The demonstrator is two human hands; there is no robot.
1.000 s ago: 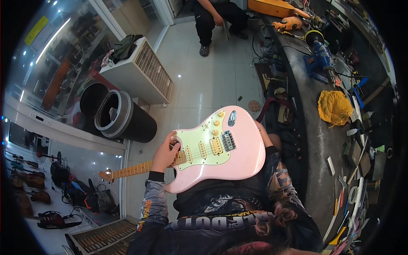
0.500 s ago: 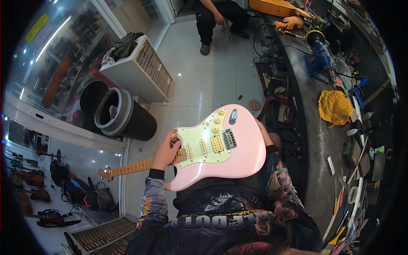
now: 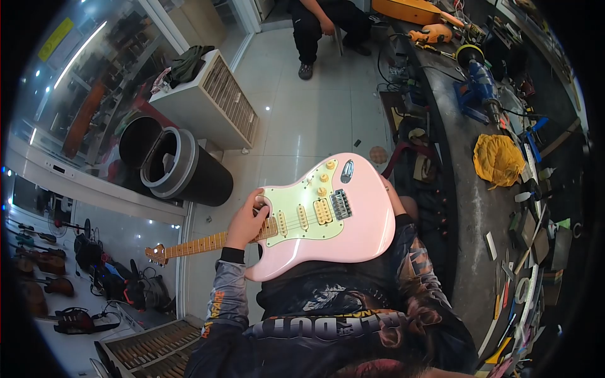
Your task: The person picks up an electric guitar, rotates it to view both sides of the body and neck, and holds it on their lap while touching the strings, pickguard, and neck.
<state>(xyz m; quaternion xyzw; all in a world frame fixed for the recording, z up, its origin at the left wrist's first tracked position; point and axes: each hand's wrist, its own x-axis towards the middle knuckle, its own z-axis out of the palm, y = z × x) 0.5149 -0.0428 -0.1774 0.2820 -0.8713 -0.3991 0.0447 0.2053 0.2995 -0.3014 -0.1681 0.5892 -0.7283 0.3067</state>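
Note:
A pink electric guitar (image 3: 368,233) with a mint-green pickguard lies face up across my lap, its maple neck pointing left. My left hand (image 3: 247,222) grips it where the neck meets the body, thumb over the upper cutaway and the other fingers partly hidden beneath. At the lower end of the body, my right hand (image 3: 391,194) holds the far edge; most of its fingers are behind the guitar. The bridge, cream pickups and knobs face up.
To my right runs a long workbench (image 3: 450,126) with a blue power tool (image 3: 482,91), a yellow cloth (image 3: 496,160) and scattered hand tools. A black bin (image 3: 205,173) and a white cabinet (image 3: 192,94) stand ahead on the left. Another person (image 3: 309,31) sits at the far end.
The guitar and both hands have hardly moved. The whole view has shifted very slightly.

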